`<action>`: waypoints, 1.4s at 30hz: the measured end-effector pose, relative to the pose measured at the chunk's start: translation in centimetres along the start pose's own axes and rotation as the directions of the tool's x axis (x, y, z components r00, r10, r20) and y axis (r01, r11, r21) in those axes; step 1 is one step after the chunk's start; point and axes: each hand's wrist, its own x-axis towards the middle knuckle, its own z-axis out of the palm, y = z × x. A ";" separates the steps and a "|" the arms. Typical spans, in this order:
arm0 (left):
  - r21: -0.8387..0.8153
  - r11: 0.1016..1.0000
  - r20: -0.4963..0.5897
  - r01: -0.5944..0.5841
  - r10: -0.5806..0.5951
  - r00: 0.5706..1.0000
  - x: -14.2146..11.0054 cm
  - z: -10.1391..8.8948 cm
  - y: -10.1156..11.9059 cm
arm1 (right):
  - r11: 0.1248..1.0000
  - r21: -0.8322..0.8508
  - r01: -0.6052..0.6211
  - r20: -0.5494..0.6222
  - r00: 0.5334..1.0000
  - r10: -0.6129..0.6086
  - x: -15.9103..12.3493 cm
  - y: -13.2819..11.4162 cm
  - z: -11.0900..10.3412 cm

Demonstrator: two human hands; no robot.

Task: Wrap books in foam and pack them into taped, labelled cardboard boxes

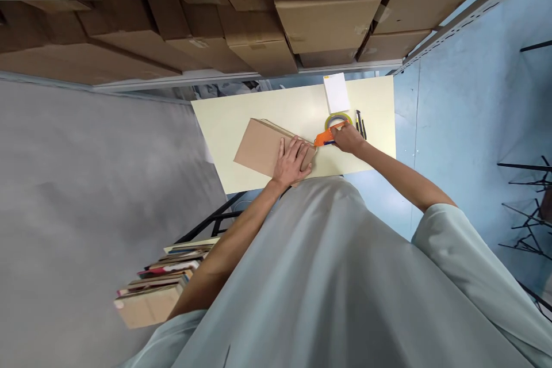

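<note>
A flat brown cardboard box [261,146] lies at an angle on the pale yellow table [366,95]. My left hand [293,162] rests on the box's right part, its fingers stretched out and spread over the cardboard. Wrapped around an orange tape dispenser [323,138], my right hand [346,138] is closed. The dispenser's front end is at the box's right corner; whether tape touches the cardboard I cannot tell. A yellow-rimmed tape roll [331,119] shows just behind the dispenser.
Beyond the dispenser lies a white box [336,93]. A box cutter [358,122] and a dark pen-like item [364,129] sit right of my hand. A shelf with cardboard boxes [328,17] overhangs the table's far side. A carton of flat items [150,302] stands lower left.
</note>
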 end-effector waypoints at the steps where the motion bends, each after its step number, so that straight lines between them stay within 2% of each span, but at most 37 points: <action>1: -0.006 1.000 0.005 -0.009 0.009 1.000 -0.1 0.0 0.0 | 1.000 -0.006 0.021 0.007 1.000 -0.021 0.4 -0.3 -0.1; 6: -0.058 0.997 0.021 -0.045 0.046 0.999 -0.2 -0.5 -0.1 | 0.999 0.027 0.047 0.026 0.999 -0.048 0.5 -1.1 0.2; 8: -0.075 0.997 -0.034 0.033 -0.036 0.999 -0.2 -1.5 -0.7 | 0.998 0.050 0.025 0.027 0.999 -0.026 0.0 -1.8 0.3; 9: -0.075 0.989 -0.104 0.130 -0.137 0.985 -0.1 -2.2 -1.3 | 0.998 0.060 0.005 0.029 1.000 -0.007 -0.3 -2.2 0.4; 10: -0.082 0.962 -0.196 0.261 -0.272 0.942 0.1 -3.0 -2.1 | 0.998 0.069 -0.016 0.032 0.999 0.014 -0.6 -2.8 0.5; 11: -0.107 0.905 -0.295 0.411 -0.424 0.856 0.4 -3.9 -2.9 | 0.996 0.076 -0.035 0.038 0.999 0.032 -0.8 -3.3 0.6; 12: -0.149 0.820 -0.370 0.553 -0.565 0.737 0.8 -4.8 -3.9 | 0.995 0.083 -0.048 0.045 0.998 0.044 -1.0 -3.8 0.7; 14: -0.279 0.610 -0.393 0.742 -0.777 0.491 2.0 -6.2 -5.4 | 0.995 0.091 -0.049 0.055 0.998 0.044 -1.3 -4.8 0.9; 15: -0.307 0.531 -0.360 0.790 -0.833 0.420 2.8 -6.5 -5.8 | 0.995 0.091 -0.036 0.058 0.998 0.031 -1.5 -5.4 1.1; 16: -0.287 0.499 -0.337 0.818 -0.852 0.401 3.6 -6.7 -5.9 | 0.996 0.088 -0.019 0.057 0.998 0.014 -1.6 -6.0 1.3; 17: -0.247 0.508 -0.334 0.825 -0.844 0.420 4.3 -6.6 -5.8 | 0.997 0.082 0.000 0.057 0.998 -0.005 -1.7 -6.6 1.6; 18: -0.204 0.546 -0.351 0.812 -0.816 0.460 5.0 -6.3 -5.3 | 0.997 0.077 0.022 0.058 0.998 -0.027 -1.8 -7.3 1.9; 20: -0.123 0.674 -0.391 0.729 -0.708 0.588 5.9 -5.5 -3.9 | 0.995 0.074 0.067 0.067 0.995 -0.072 -2.0 -8.8 2.7; 22: -0.067 0.799 -0.387 0.597 -0.573 0.723 6.2 -4.7 -2.5 | 0.990 0.082 0.114 0.071 0.990 -0.120 -2.3 -10.3 3.5; 23: -0.054 0.845 -0.363 0.531 -0.512 0.778 6.2 -4.4 -2.0 | 0.988 0.085 0.131 0.070 0.988 -0.137 -2.4 -10.8 3.9; 25: -0.050 0.898 -0.305 0.437 -0.431 0.850 5.9 -4.1 -1.4 | 0.986 0.080 0.144 0.068 0.986 -0.149 -2.7 -11.3 4.4; 27: -0.056 0.914 -0.272 0.401 -0.401 0.875 5.7 -4.0 -1.5 | 0.989 0.058 0.138 0.072 0.987 -0.142 -2.9 -10.9 4.7; 32: -0.064 0.914 -0.278 0.400 -0.401 0.873 5.5 -3.8 -2.0 | 0.984 0.035 0.177 0.073 0.981 -0.179 -2.7 -7.7 4.1; 36: -0.070 0.920 -0.265 0.386 -0.390 0.882 5.4 -3.1 -1.9 | 0.990 0.030 0.141 0.083 0.986 -0.143 -2.6 -5.3 3.0; 39: -0.083 0.915 -0.273 0.394 -0.401 0.875 5.7 -2.9 -1.9 | 0.992 0.026 0.124 0.090 0.988 -0.126 -2.6 -5.2 2.1; 42: -0.099 0.918 -0.251 0.384 -0.396 0.883 6.1 -3.4 -2.2 | 0.993 0.061 0.101 0.106 0.989 -0.108 -2.4 -6.5 1.5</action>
